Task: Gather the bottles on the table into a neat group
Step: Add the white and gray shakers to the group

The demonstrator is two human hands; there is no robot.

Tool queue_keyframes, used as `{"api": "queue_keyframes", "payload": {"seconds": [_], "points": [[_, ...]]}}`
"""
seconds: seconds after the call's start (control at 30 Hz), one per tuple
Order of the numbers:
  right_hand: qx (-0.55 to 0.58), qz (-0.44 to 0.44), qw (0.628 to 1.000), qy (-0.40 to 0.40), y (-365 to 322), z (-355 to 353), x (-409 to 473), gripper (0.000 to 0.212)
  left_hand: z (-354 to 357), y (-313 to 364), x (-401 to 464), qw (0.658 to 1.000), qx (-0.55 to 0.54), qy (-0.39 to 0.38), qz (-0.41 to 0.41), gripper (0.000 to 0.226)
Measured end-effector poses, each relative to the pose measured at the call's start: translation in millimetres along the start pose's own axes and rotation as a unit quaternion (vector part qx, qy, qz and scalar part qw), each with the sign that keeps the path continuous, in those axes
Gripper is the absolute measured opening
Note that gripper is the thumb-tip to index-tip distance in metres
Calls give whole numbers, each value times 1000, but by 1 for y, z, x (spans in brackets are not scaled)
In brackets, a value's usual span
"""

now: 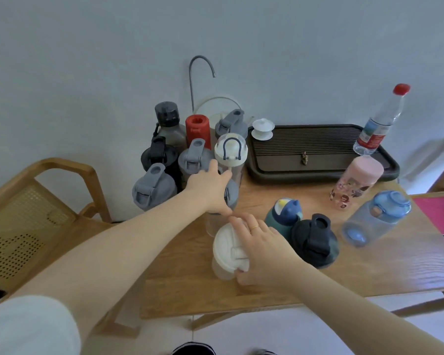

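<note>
Several bottles stand packed at the worktop's (pixel 267 288) far-left corner: a smoky one with a black cap (pixel 168 124), a red one (pixel 198 130), three grey flip-lid shakers (pixel 154 187), a black shaker (pixel 159 155) and a clear bottle with a cream lid and blue loop handle (pixel 230 152). The left hand (pixel 210 190) rests over a grey-lidded clear bottle (pixel 230 198) beside that cluster, its grip curled on the lid. The right hand (pixel 260 249) has its grip clamped on a white-lidded shaker (pixel 228 249) near the front edge. All the clear bottles look empty. To the right, loosely spread, stand a teal bottle (pixel 283 216), another black shaker (pixel 315 239), a blue-lidded one (pixel 377 219), a pink floral one (pixel 354 185) and a red-capped water bottle (pixel 379 121) whose label print is too blurred to read. A dark tea tray (pixel 318 160) holds a white lidded cup (pixel 262 129). Bare wood lies open along the front right.
</note>
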State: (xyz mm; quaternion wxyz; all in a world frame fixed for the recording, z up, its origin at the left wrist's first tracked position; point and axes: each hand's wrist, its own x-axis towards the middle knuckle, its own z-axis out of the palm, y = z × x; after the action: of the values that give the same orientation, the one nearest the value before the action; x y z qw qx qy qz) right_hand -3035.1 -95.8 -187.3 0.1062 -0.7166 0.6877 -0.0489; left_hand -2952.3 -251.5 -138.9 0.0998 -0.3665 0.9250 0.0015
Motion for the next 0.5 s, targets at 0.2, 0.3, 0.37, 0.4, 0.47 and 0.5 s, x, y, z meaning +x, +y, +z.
{"api": "queue_keyframes", "payload": {"seconds": [0.2, 0.3, 0.37, 0.4, 0.47, 0.5], "points": [[33, 66, 997, 6, -14, 14, 18, 98, -3, -24, -4, 999, 48, -19, 15, 86], [27, 109, 993, 31, -2, 5, 32, 96, -3, -39, -7, 997, 70, -22, 31, 83], [31, 127, 991, 22, 9, -3, 42, 97, -3, -46, -8, 997, 63, -18, 47, 81], [35, 132, 991, 13, 12, -7, 48, 96, -3, -49, -8, 997, 60, -13, 54, 79], [34, 136, 990, 3, 15, -11, 60, 96, -1, -53, -9, 997, 55, -3, 56, 76], [33, 137, 990, -1, 15, -12, 67, 96, 1, -54, -10, 997, 53, 1, 52, 76]]}}
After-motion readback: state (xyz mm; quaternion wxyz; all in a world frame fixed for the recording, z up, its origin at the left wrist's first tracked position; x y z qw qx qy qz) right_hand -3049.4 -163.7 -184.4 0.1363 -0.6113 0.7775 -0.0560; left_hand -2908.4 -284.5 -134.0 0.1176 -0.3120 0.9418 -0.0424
